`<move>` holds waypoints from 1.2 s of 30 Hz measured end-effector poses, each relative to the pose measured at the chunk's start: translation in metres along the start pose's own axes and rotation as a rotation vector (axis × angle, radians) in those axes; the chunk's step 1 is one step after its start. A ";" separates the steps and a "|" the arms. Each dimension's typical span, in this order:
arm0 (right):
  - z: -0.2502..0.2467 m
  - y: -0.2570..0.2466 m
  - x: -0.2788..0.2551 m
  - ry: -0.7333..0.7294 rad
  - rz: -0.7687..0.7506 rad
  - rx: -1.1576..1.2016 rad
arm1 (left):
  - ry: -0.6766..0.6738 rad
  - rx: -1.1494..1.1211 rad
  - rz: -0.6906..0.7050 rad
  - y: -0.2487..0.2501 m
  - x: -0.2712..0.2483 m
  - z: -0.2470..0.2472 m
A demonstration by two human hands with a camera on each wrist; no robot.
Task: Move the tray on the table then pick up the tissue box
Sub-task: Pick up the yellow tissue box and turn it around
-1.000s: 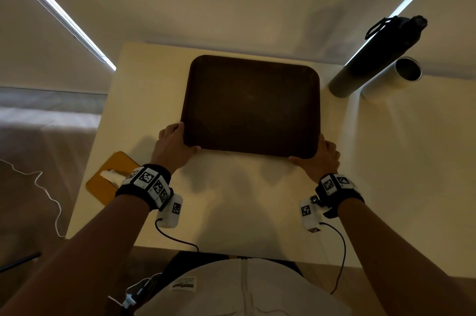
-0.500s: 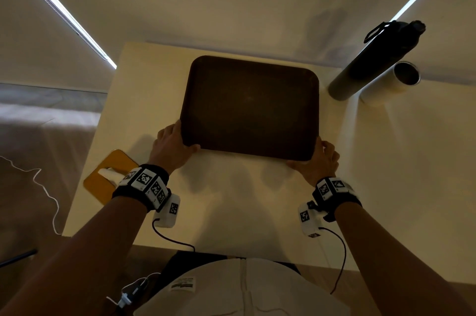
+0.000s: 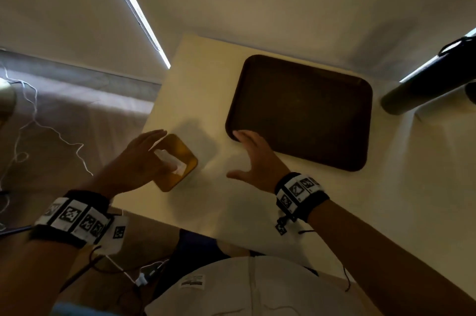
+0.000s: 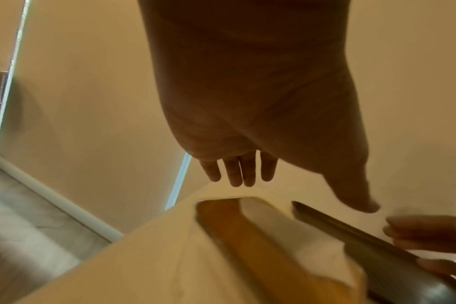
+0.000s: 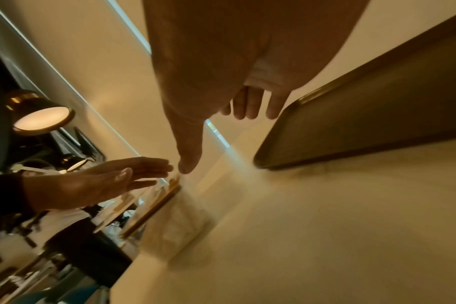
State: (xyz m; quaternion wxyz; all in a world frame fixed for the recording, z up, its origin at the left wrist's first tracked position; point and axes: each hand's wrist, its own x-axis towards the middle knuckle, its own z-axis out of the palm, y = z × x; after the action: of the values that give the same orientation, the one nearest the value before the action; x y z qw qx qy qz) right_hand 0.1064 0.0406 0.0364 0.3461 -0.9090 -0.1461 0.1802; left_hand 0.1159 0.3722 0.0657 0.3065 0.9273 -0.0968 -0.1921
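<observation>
The dark brown tray (image 3: 304, 109) lies flat on the pale table (image 3: 257, 199), toward its far side. An amber tissue box (image 3: 180, 161) with a white tissue poking out sits near the table's left edge. My left hand (image 3: 144, 158) hovers over the box with fingers straight, holding nothing. My right hand (image 3: 253, 158) is spread open between box and tray, above the tray's near left corner. In the left wrist view the tissue box (image 4: 247, 236) lies below my left hand (image 4: 247, 164), with the tray (image 4: 351, 232) beside it. The right wrist view shows my right hand (image 5: 221, 102) left of the tray (image 5: 378, 115).
A dark cylindrical bottle (image 3: 427, 83) lies at the table's far right, by the tray. A white cable (image 3: 38, 122) trails on the floor to the left. The wall stands just behind the table. A lit lamp (image 5: 39, 117) appears in the right wrist view.
Both hands have let go of the tray's near corners and moved left toward the tissue box, fingers now spread. The head view has swung left.
</observation>
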 end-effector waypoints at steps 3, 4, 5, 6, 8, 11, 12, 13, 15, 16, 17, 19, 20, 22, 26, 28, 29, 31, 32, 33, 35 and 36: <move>0.039 -0.034 0.025 -0.147 0.017 0.105 | -0.077 -0.021 0.031 -0.036 -0.007 -0.005; 0.051 -0.041 0.032 -0.178 0.025 0.119 | -0.124 -0.040 0.037 -0.044 -0.006 -0.006; 0.062 -0.049 0.038 -0.201 0.047 0.127 | -0.178 -0.051 0.038 -0.052 -0.003 -0.008; 0.071 -0.055 0.043 -0.213 0.081 0.137 | -0.228 -0.044 0.047 -0.058 0.001 -0.009; 0.085 -0.065 0.049 -0.205 0.162 0.183 | -0.284 -0.021 0.110 -0.072 0.008 -0.011; 0.098 -0.078 0.051 -0.104 0.237 0.267 | -0.308 -0.018 0.207 -0.091 0.018 -0.014; 0.101 -0.081 0.051 -0.075 0.255 0.280 | -0.311 -0.028 0.230 -0.095 0.020 -0.014; 0.104 -0.084 0.050 -0.052 0.275 0.284 | -0.310 -0.051 0.249 -0.100 0.021 -0.015; 0.107 -0.090 0.049 -0.027 0.313 0.286 | -0.308 -0.102 0.278 -0.104 0.022 -0.015; 0.108 -0.092 0.049 -0.023 0.332 0.288 | -0.309 -0.115 0.291 -0.105 0.022 -0.015; 0.108 -0.094 0.050 -0.021 0.350 0.286 | -0.310 -0.125 0.299 -0.107 0.023 -0.015; 0.108 -0.096 0.051 -0.019 0.371 0.271 | -0.315 -0.145 0.300 -0.110 0.025 -0.014; 0.108 -0.098 0.052 -0.017 0.374 0.262 | -0.318 -0.151 0.304 -0.111 0.026 -0.014; 0.107 -0.100 0.053 -0.010 0.380 0.246 | -0.321 -0.152 0.328 -0.112 0.030 -0.016; 0.096 -0.103 0.065 -0.006 0.374 0.256 | -0.318 -0.165 0.353 -0.110 0.047 -0.030; 0.081 -0.102 0.079 0.006 0.358 0.233 | -0.316 -0.162 0.358 -0.104 0.065 -0.042; 0.072 -0.100 0.090 0.008 0.349 0.214 | -0.315 -0.159 0.357 -0.100 0.077 -0.049; 0.049 -0.098 0.115 -0.003 0.328 0.175 | -0.303 -0.163 0.347 -0.093 0.104 -0.063; 0.037 -0.096 0.129 -0.003 0.315 0.155 | -0.288 -0.172 0.346 -0.089 0.119 -0.069; 0.024 -0.093 0.144 0.006 0.301 0.137 | -0.272 -0.181 0.351 -0.086 0.135 -0.075; 0.000 -0.084 0.174 0.023 0.291 0.099 | -0.248 -0.173 0.369 -0.078 0.167 -0.087; -0.011 -0.079 0.188 0.024 0.296 0.071 | -0.241 -0.168 0.368 -0.073 0.184 -0.092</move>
State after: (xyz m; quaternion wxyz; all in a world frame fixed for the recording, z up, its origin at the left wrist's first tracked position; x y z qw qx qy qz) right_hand 0.2675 0.1644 0.0555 0.3494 -0.9100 0.0000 0.2233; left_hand 0.3257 0.4250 0.0350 0.3988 0.8355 -0.2837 -0.2498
